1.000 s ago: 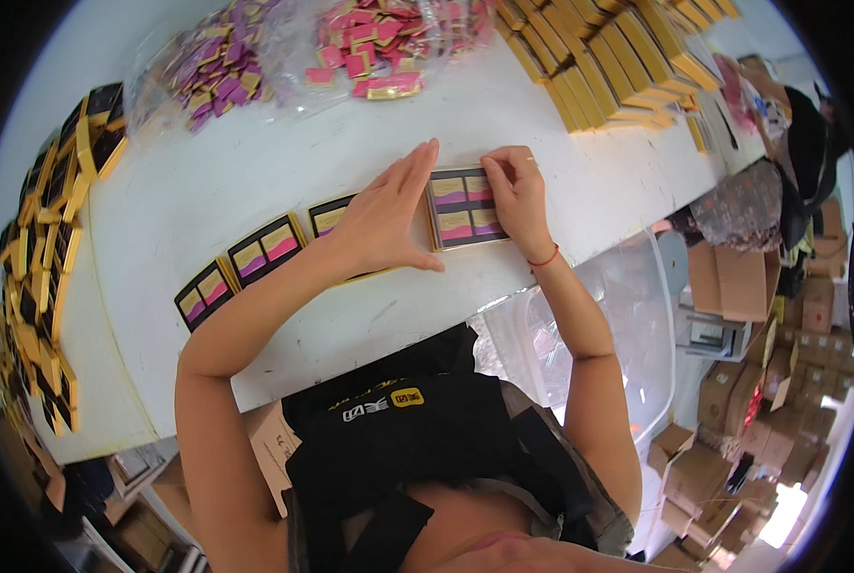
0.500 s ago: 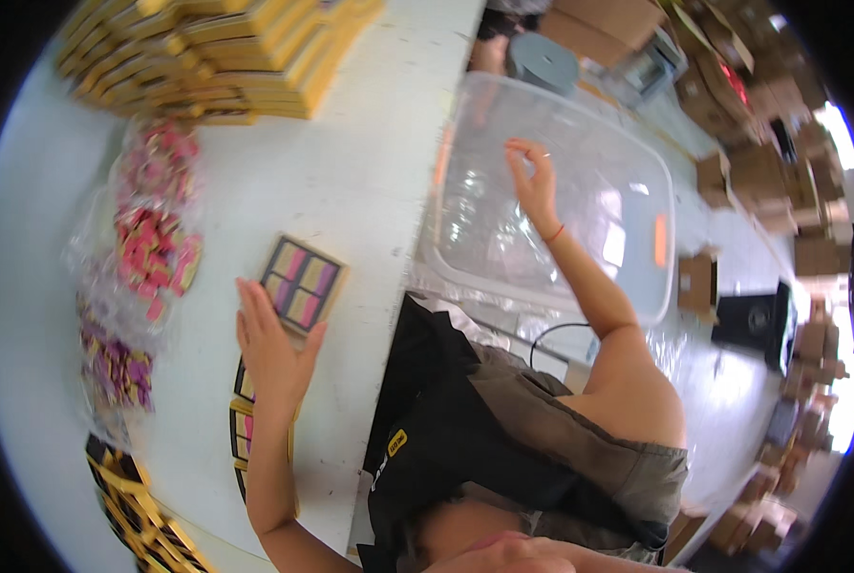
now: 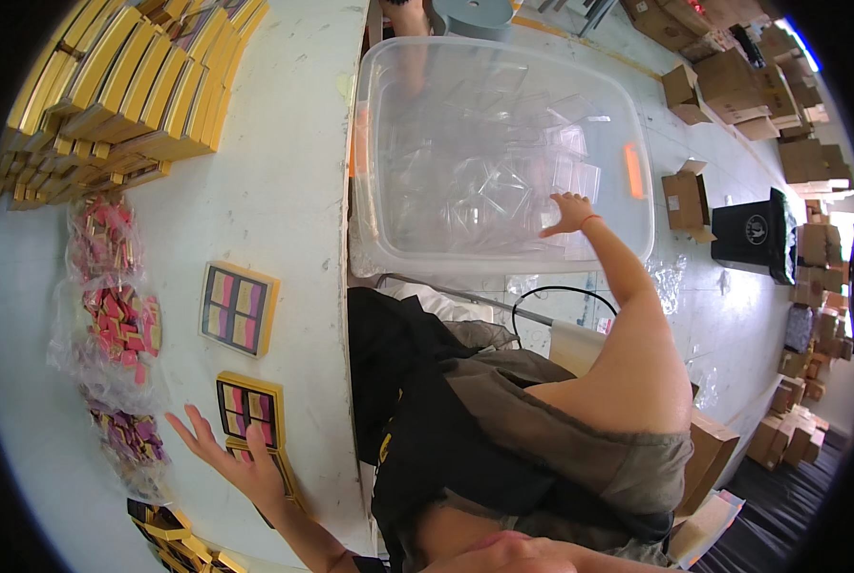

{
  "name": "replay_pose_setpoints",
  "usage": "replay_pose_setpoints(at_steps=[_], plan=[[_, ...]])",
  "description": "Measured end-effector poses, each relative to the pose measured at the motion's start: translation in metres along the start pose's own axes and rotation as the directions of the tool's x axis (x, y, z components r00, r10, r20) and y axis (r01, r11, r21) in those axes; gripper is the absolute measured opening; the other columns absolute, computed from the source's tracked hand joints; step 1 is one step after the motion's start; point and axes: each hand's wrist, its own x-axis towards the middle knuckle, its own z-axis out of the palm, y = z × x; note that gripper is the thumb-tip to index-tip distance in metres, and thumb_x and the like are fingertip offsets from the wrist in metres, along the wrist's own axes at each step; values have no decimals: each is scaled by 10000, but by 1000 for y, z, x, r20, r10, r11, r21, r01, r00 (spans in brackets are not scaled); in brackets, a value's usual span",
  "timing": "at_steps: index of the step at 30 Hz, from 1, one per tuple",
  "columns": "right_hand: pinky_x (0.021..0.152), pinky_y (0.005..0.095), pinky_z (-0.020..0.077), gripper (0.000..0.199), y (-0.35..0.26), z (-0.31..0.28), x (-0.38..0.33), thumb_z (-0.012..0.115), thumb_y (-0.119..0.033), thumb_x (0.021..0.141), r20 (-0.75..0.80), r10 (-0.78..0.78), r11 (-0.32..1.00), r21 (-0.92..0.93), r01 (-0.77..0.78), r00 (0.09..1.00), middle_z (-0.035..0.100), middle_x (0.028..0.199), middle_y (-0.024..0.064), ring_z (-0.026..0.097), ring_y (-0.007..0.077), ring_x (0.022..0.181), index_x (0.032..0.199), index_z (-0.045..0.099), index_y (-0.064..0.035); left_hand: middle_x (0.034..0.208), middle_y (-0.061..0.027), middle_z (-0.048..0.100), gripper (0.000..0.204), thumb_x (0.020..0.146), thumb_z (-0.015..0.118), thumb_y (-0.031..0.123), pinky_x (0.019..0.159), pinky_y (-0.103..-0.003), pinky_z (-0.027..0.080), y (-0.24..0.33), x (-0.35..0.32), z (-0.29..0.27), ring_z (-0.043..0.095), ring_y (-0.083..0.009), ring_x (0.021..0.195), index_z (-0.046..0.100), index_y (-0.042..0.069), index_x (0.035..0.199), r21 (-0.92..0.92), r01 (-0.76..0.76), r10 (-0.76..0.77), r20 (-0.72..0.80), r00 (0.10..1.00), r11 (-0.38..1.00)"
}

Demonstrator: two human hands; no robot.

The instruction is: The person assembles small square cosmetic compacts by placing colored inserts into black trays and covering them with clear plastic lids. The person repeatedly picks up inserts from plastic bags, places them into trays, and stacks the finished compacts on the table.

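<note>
Squarish, glossy clear plastic cases (image 3: 503, 186) are lying at mixed angles, sharing no long axis, inside the translucent tub (image 3: 446, 260), below and left of the nearer right hand (image 3: 570, 214), which is hovering with parted, seemingly empty fingers, while the left hand (image 3: 255, 480) is hanging splayed and empty over the table (image 3: 293, 191).

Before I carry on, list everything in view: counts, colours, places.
Table: one, white, left
Filled boxes: three visible, multicoloured, on table
Stacked boxes: many, gold, upper left
Pink pieces: many, pink, bagged, left
Purple pieces: many, purple, bagged, left
Loose boxes: several, black and gold, lower left
Tub: one, translucent, upper centre
Clear cases: many, transparent, in tub
Stool: one, grey, top
Waste bin: one, black, right
Cartons: many, brown, right
Left hand: one, bare, by filled boxes
Right hand: one, bare, over tub
</note>
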Motion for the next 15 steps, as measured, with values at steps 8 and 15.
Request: replay_pose_setpoints(at_steps=[8,15], plan=[[1040,472,409,1040,53,13,21,919,-288,517,144,-160,971,-153,182,977,547,1319,134,464,365,1255,1410,417,-104,1598,-174,182,621,962,555,241,1055,-450,419,-35,-73,-6,417,-332,1364,326,11,1492,-155,154,-180,-164,970,976],[1034,473,415,853,65,28,63,883,-548,466,186,-195,940,-246,238,963,649,1151,178,542,382,1165,1112,639,-48,1593,-217,160,639,988,547,241,1067,-469,400,-37,-103,5,437,-373,1340,272,-18,1504,-429,189,-296,-199,934,883]])
